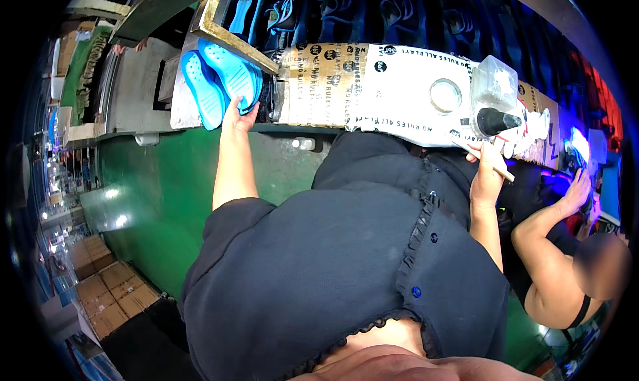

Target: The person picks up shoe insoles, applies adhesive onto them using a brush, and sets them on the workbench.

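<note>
head view is showing the left hand (238, 115) gripping blue soles (223, 78) while the right hand (488, 160) is pinching a brush (489, 163), seemingly next needing glue.

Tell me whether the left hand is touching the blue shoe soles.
Touching. The head view shows the left hand with its fingers curled onto the lower edge of the blue shoe soles.

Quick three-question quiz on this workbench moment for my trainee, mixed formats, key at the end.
1. True or false: the left hand touches the blue shoe soles.
2. What does the right hand hold? A) thin wooden stick B) scissors C) tape roll
3. Fill in: the black-capped clear bottle stands on the ____-covered bench.

Key: 1 true; 2 A; 3 paper.
</note>
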A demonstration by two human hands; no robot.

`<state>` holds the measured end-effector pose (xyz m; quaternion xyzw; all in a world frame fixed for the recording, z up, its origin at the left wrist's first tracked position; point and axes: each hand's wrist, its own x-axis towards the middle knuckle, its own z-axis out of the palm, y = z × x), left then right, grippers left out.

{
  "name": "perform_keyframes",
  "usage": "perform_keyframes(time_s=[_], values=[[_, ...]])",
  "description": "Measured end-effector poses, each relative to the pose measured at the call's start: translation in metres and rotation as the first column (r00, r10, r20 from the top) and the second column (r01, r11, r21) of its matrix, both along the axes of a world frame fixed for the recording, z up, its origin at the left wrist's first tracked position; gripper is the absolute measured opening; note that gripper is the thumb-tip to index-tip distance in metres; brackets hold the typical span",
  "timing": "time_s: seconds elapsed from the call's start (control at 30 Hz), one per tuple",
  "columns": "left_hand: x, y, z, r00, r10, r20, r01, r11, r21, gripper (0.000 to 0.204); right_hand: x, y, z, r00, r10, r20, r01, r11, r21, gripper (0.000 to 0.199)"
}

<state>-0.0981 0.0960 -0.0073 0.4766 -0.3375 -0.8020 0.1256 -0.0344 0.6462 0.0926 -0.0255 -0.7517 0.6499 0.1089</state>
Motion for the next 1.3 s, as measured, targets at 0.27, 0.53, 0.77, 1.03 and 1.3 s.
perform_keyframes(time_s=[0.27, 0.53, 0.77, 1.03, 1.3], values=[[0.017, -0.001, -0.020, 0.999, -0.014, 0.044, 0.017, 0.998, -0.062, 0.021, -0.002, -0.003, -0.006, 0.998, -0.014, 0.065, 0.021, 0.994, -0.109, 0.028], [0.149, 0.024, 0.007, 0.948, -0.317, 0.008, 0.316, 0.940, -0.129, 0.060, -0.010, -0.004, -0.011, 0.997, -0.002, 0.077, 0.007, 0.997, -0.073, 0.029], [0.181, 0.064, 0.025, 0.794, -0.605, -0.056, 0.604, 0.796, -0.033, 0.070, -0.014, -0.008, -0.007, 0.993, 0.057, 0.105, -0.056, 0.998, -0.014, 0.028], [0.080, 0.179, 0.014, 0.699, -0.684, -0.207, 0.685, 0.724, -0.080, 0.071, -0.012, -0.001, -0.005, 0.996, 0.039, 0.086, -0.037, 0.999, -0.030, 0.027], [0.045, 0.187, -0.003, 0.757, -0.506, 0.413, 0.456, -0.043, -0.889, 0.047, -0.004, 0.017, -0.011, 0.988, -0.083, 0.133, 0.086, 0.996, -0.015, 0.026]])
